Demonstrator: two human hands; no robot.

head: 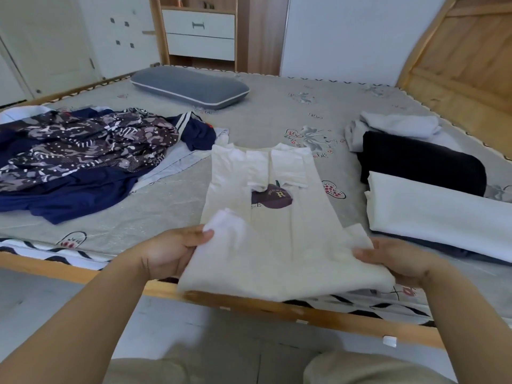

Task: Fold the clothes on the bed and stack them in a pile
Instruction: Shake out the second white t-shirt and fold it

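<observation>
grey printed bed sheet (249, 112) under a wooden bed frame (277, 306); white drawers (199, 34) behind. left hand (171, 250) and right hand (393, 259) pinch the cream t-shirt (277, 239) hem at the near edge; fingers underneath are hidden.

Cream shirt (279, 217) with purple print, sleeves folded in, lying lengthwise at the bed's (277, 106) near edge, hem lifted, unfolded dark patterned and navy heap (83, 153) at the left edge, folded white, black and grey stack (432, 189) at the right edge
</observation>
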